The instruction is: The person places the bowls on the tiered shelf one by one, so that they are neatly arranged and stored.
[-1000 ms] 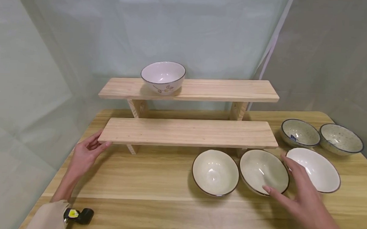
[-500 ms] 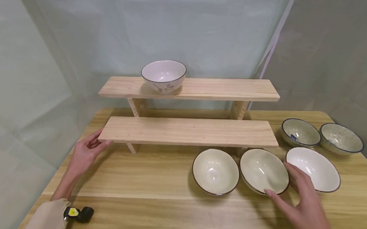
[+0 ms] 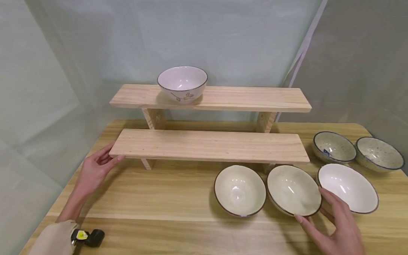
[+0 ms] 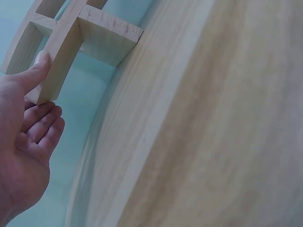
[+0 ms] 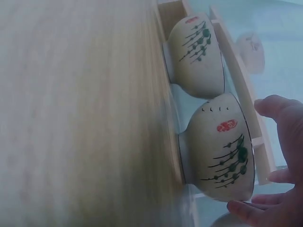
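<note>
A two-tier wooden shelf stands on the table. My left hand grips its lower board's left end, thumb on the front edge and fingers underneath; the left wrist view also shows this hand. Two cream bowls with dark rims sit before the shelf: the left bowl and the right bowl. My right hand is spread at the right bowl's near right rim. In the right wrist view this bowl has green painted sprigs and a red mark; the thumb looks slightly apart from its rim.
A white bowl with a leaf pattern rests on the upper board. Right of my right hand lies a wide white bowl. Behind it are two speckled blue-rimmed bowls. Pale sheeting hangs behind the table.
My right hand has shifted slightly right, its fingers and thumb moving from over the right cream bowl to outside its rim. The bowls and my left hand have stayed put.
</note>
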Tool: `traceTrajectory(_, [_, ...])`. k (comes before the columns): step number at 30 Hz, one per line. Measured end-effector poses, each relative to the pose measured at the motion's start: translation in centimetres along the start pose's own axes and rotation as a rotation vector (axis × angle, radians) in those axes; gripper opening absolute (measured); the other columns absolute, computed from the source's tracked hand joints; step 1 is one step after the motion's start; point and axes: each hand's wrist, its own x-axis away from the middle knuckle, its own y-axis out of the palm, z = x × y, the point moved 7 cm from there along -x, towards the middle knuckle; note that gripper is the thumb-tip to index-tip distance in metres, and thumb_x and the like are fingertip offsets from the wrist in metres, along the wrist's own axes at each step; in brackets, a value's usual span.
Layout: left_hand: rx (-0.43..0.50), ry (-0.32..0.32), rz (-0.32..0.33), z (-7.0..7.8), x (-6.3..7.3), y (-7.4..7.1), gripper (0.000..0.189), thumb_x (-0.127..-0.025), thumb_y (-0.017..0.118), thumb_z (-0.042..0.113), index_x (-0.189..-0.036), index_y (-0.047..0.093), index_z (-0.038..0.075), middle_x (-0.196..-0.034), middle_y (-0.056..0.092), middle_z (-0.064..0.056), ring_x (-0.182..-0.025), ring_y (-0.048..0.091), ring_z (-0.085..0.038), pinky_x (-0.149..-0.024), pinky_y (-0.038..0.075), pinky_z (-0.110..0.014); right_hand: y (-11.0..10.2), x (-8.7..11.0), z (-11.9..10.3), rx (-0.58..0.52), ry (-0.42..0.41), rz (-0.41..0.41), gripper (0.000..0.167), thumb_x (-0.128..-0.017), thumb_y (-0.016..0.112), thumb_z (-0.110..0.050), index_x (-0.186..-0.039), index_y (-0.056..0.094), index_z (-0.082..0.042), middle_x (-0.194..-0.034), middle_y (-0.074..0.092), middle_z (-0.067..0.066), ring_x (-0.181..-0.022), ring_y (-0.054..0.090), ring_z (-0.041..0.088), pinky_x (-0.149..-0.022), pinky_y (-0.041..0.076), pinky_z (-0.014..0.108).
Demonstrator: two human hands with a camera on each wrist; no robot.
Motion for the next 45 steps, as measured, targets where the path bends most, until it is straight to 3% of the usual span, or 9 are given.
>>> traceTrajectory(11, [0.011, 0.021, 0.007, -0.1, -0.1, -0.1, 0.067, -0.103, 0.068, 0.017, -0.155, 0.037, -0.01, -0.143, 0.05, -0.037, -0.105, 0.054, 0.014, -0.082, 0.049, -0.007, 0.9, 0.0, 1.0, -0.021, 0.091, -0.073, 0.1, -0.064, 0.097, 0.004, -0.15, 0.047, 0.0, -0.141, 0.052, 0.018, -0.124, 0.041, -0.01, -0.091, 0.038, 0.001])
traceTrajectory(24, [0.009, 0.014, 0.0, -0.2, -0.2, 0.0, 0.066, -0.103, 0.067, 0.016, -0.156, 0.036, -0.009, -0.145, 0.049, -0.036, -0.106, 0.053, 0.014, -0.082, 0.048, -0.007, 1.4, -0.7, 1.5, 0.003, 0.073, -0.094, 0.109, -0.061, 0.101, -0.005, -0.153, 0.042, -0.001, -0.144, 0.048, 0.022, -0.122, 0.041, -0.008, -0.09, 0.037, 0.0])
traceTrajectory(27, [0.001, 0.011, 0.004, -0.2, -0.2, 0.0, 0.066, -0.103, 0.068, 0.016, -0.156, 0.036, -0.008, -0.145, 0.049, -0.036, -0.106, 0.053, 0.013, -0.082, 0.048, -0.006, 1.6, -0.9, 1.7, 0.014, 0.083, -0.108, 0.115, -0.06, 0.103, -0.011, -0.156, 0.039, -0.001, -0.145, 0.047, 0.023, -0.123, 0.046, 0.004, -0.09, 0.035, -0.001])
traceTrajectory(32, [0.0, 0.008, 0.005, -0.1, -0.1, 0.0, 0.067, -0.103, 0.068, 0.018, -0.156, 0.036, -0.008, -0.145, 0.049, -0.036, -0.106, 0.053, 0.014, -0.082, 0.048, -0.006, 1.9, -1.2, 2.2, 0.042, 0.094, -0.133, 0.124, -0.058, 0.104, -0.018, -0.159, 0.033, 0.0, -0.147, 0.045, 0.031, -0.118, 0.051, 0.038, -0.093, 0.029, 0.0])
traceTrajectory(34, [0.001, 0.005, 0.002, -0.1, -0.1, 0.0, 0.068, -0.103, 0.068, 0.019, -0.156, 0.036, -0.009, -0.145, 0.049, -0.037, -0.105, 0.054, 0.014, -0.082, 0.048, -0.007, 2.0, -1.2, 2.4, 0.053, 0.105, -0.144, 0.126, -0.058, 0.104, -0.019, -0.16, 0.032, 0.001, -0.148, 0.043, 0.034, -0.122, 0.048, 0.046, -0.104, 0.034, 0.015])
traceTrajectory(36, [-0.001, 0.002, 0.002, 0.0, 0.0, 0.0, 0.068, -0.103, 0.068, 0.021, -0.156, 0.035, -0.009, -0.145, 0.049, -0.037, -0.105, 0.054, 0.013, -0.082, 0.049, -0.007, 2.2, -1.2, 2.7, 0.064, 0.129, -0.162, 0.128, -0.059, 0.103, -0.021, -0.161, 0.029, 0.0, -0.149, 0.04, 0.036, -0.125, 0.045, 0.05, -0.111, 0.034, 0.037])
traceTrajectory(39, [0.003, -0.002, 0.0, 0.1, 0.1, 0.1, 0.069, -0.103, 0.068, 0.022, -0.156, 0.035, -0.009, -0.145, 0.049, -0.037, -0.104, 0.054, 0.013, -0.081, 0.049, -0.008, 2.4, -1.3, 2.9, 0.067, 0.16, -0.19, 0.131, -0.06, 0.103, -0.024, -0.162, 0.025, 0.0, -0.15, 0.038, 0.037, -0.13, 0.041, 0.055, -0.104, 0.031, 0.071])
traceTrajectory(45, [0.02, 0.005, -0.003, 0.0, 0.0, 0.0, 0.068, -0.103, 0.067, 0.018, -0.156, 0.035, -0.009, -0.146, 0.047, -0.037, -0.106, 0.054, 0.013, -0.082, 0.049, -0.007, 2.8, -1.4, 3.2, 0.068, 0.201, -0.227, 0.136, -0.062, 0.102, -0.03, -0.165, 0.017, -0.001, -0.154, 0.032, 0.037, -0.133, 0.035, 0.057, -0.106, 0.027, 0.073])
